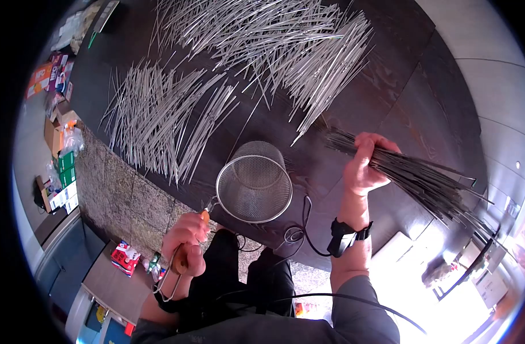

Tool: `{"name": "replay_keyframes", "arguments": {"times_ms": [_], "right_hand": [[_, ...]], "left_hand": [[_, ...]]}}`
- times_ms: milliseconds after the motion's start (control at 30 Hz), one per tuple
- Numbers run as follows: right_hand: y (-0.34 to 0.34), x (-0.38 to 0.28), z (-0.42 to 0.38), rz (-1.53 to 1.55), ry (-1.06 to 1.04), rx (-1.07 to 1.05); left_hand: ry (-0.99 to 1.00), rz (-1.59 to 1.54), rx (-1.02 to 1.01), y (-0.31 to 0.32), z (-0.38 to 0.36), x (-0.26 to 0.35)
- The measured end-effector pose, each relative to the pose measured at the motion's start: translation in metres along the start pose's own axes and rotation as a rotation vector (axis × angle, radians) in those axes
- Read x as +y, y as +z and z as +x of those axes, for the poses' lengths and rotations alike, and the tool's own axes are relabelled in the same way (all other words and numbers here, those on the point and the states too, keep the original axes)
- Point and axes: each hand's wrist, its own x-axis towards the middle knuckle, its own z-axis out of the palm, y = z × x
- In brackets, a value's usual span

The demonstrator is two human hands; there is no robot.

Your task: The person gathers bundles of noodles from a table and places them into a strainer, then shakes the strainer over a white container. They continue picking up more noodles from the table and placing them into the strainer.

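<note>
My left hand (pixel 186 241) grips the wooden handle of a round wire-mesh strainer basket (pixel 254 182), which it holds over the near edge of a dark wooden table (pixel 388 109). The basket looks empty. My right hand (pixel 363 166) is closed around a thick bundle of thin metal skewers (pixel 417 178), which fan out to the right, their other ends pointing toward the table. A black strap sits on my right wrist with a cable running from it.
Two large loose piles of metal skewers lie on the table, one pile (pixel 159 114) at the left and one (pixel 274 40) at the back. Cardboard boxes and packets (pixel 59 137) crowd the floor at the left. A low cabinet (pixel 110 281) stands near my left leg.
</note>
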Motion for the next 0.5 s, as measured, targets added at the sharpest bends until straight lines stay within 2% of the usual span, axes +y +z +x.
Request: {"name": "replay_keyframes", "arguments": {"times_ms": [100,200,267,367,500], "right_hand": [[-0.004,0.004,-0.002,0.003,-0.001,-0.007],[-0.006,0.005,-0.001,-0.122,0.000,-0.071],[0.000,0.003,-0.001,0.000,0.015,0.002],[-0.005,0.009,-0.002,-0.125,0.009,-0.063],[-0.002,0.013,-0.008,-0.074,0.048,0.010]], "left_hand": [[0.019,0.041,0.004,0.000,0.001,0.000],[0.010,0.121,-0.014,-0.002,0.002,0.002],[-0.014,0.086,-0.009,-0.002,-0.002,0.001],[-0.049,0.138,0.054,0.001,0.001,0.007],[-0.033,0.160,0.027,0.001,0.002,0.007]]}}
